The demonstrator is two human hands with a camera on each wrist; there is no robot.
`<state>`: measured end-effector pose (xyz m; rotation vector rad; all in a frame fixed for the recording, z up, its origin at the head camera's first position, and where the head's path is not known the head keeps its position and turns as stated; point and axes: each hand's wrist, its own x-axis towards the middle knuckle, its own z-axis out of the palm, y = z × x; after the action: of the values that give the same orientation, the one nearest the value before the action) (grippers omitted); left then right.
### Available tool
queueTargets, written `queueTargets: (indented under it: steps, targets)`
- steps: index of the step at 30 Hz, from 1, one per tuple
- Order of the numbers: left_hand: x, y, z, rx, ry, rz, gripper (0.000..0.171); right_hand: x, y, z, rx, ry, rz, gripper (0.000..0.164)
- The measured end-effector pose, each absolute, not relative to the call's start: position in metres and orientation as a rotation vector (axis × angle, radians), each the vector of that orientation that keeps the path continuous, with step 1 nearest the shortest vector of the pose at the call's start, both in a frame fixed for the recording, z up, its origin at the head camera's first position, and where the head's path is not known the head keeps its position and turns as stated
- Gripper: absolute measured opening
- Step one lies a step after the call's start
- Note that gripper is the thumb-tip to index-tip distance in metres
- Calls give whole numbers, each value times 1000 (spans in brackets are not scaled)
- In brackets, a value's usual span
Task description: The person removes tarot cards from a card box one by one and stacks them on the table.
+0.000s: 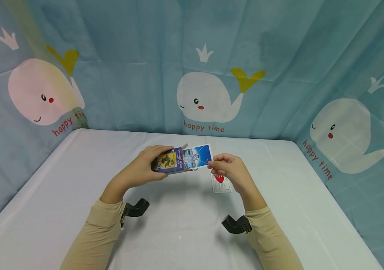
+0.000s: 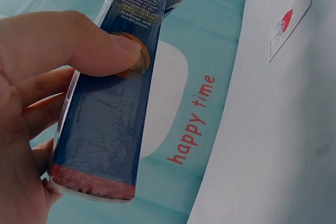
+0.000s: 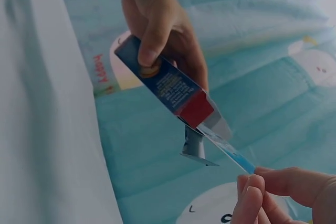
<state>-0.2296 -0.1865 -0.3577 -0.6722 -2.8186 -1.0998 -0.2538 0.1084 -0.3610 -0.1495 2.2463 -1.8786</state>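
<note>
My left hand grips a blue tarot card box above the table, thumb along its narrow side and fingers round the back. The box's opened end faces right, with its flaps hanging loose in the right wrist view. A blue picture card sticks partway out of that end. Its outer edge is pinched between the thumb and fingers of my right hand. On the table below the right hand lies a white card with a red heart, partly covered by that hand in the head view.
A white cloth covers the table. Behind and at both sides hangs a blue curtain with whale prints. Each wrist carries a black camera mount, one at the left sleeve and one at the right sleeve.
</note>
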Motion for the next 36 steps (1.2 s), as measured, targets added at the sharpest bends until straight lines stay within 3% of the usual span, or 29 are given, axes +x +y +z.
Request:
queueTargets:
  steps: [36]
  targets:
    - [-230, -188, -355, -654, -2828, -1120, 77, -263, 137, -349, -47, 2275, -2016, 23]
